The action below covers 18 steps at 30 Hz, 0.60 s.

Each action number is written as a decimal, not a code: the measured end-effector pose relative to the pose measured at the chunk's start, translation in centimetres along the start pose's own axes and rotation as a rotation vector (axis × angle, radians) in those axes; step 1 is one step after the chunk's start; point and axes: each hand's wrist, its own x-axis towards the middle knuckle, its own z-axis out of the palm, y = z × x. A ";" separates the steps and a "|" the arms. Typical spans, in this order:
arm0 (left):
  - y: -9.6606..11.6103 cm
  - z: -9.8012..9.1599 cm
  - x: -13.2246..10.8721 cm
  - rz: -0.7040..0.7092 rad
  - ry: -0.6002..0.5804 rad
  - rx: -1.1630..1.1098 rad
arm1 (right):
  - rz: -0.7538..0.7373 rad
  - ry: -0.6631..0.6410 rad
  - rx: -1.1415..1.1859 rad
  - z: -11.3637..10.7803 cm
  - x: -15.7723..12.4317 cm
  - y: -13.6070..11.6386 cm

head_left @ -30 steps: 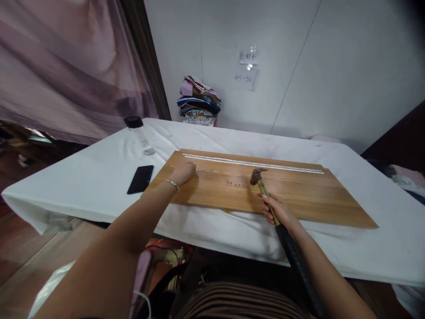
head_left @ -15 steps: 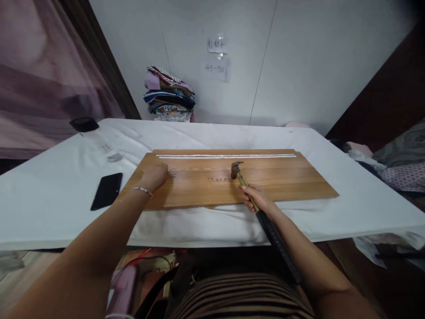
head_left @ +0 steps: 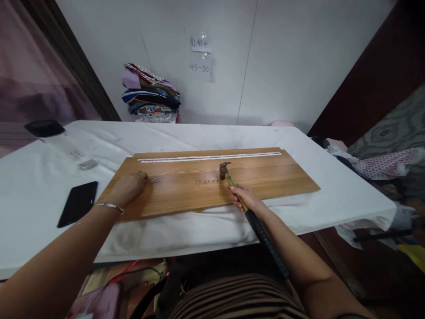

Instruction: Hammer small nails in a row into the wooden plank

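A long wooden board (head_left: 265, 177) lies on the white-covered table (head_left: 186, 137). My right hand (head_left: 246, 200) is closed round the handle of a hammer (head_left: 232, 181), whose head rests on the board at the right end of a short row of nails (head_left: 204, 180). My left hand (head_left: 130, 188) rests on the board's left part with fingers curled; several loose nails (head_left: 154, 180) stick out just past its fingertips. A silver bracelet sits on my left wrist.
A white strip (head_left: 209, 156) runs along the board's far edge. A black phone (head_left: 77, 203) lies left of the board, a clear bottle with a black cap (head_left: 49, 130) beyond it. Folded clothes (head_left: 149, 95) are stacked by the wall; fabric lies at right.
The camera has swung to the right, so everything has slid left in view. Both hands stay in the same places on the board; the hammer head still rests by the nail row.
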 end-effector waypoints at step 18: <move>0.5 -0.2 0.0 0.040 -0.024 0.103 | -0.005 -0.003 -0.001 0.1 0.0 -0.2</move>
